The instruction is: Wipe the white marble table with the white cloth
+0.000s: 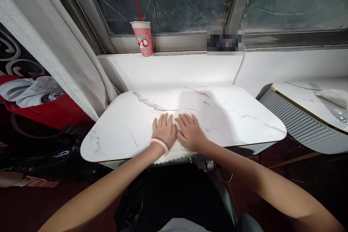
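A cream cloth (178, 151) with a scalloped edge is spread on the white marble-patterned table (114, 127), its near side reaching the front edge. My left hand (164, 130), with a pink coiled band at the wrist, lies flat on the cloth, fingers pointing away from me. Beside it, my right hand (191, 132) also rests flat on the cloth with its fingers spread. The two thumbs nearly meet in the middle. Both palms cover part of the cloth.
A pink paper cup (144, 41) with a red straw stands on the window ledge. Blurred out, a dark object (225, 40) sits farther right with a cable hanging down. A white curtain (62, 36) and red bag (54, 110) are left; a ribbed cabinet (301, 123) stands right.
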